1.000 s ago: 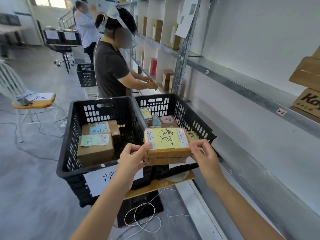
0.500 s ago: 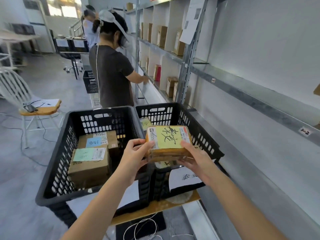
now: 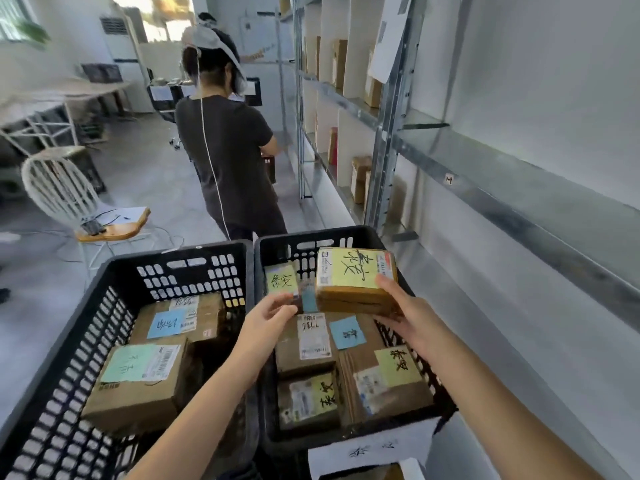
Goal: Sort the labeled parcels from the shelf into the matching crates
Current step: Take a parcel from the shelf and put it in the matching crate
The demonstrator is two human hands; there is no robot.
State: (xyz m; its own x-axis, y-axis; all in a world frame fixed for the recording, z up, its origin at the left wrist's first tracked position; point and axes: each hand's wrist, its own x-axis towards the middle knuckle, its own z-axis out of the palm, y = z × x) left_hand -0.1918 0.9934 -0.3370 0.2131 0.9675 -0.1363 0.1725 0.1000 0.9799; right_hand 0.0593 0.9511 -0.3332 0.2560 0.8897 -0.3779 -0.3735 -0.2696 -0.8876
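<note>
My right hand (image 3: 405, 315) grips a flat brown parcel with a yellow handwritten label (image 3: 353, 280), holding it over the far right part of the right black crate (image 3: 346, 436). That crate holds several labeled parcels. My left hand (image 3: 268, 315) hovers just left of the parcel, fingers loosely curled, holding nothing. The left black crate (image 3: 69, 341) holds two brown boxes with blue and green labels (image 3: 138, 379).
A person in a dark shirt (image 3: 228, 150) stands just beyond the crates, facing the metal shelf (image 3: 502, 178) along the right, which has boxes further back. A white chair (image 3: 69, 199) stands at the left on the grey floor. A paper sign (image 3: 374, 448) hangs on the right crate's front.
I have stepped closer to the crates. My left hand has let go of the parcel, and my right hand alone has carried it forward over the right crate.
</note>
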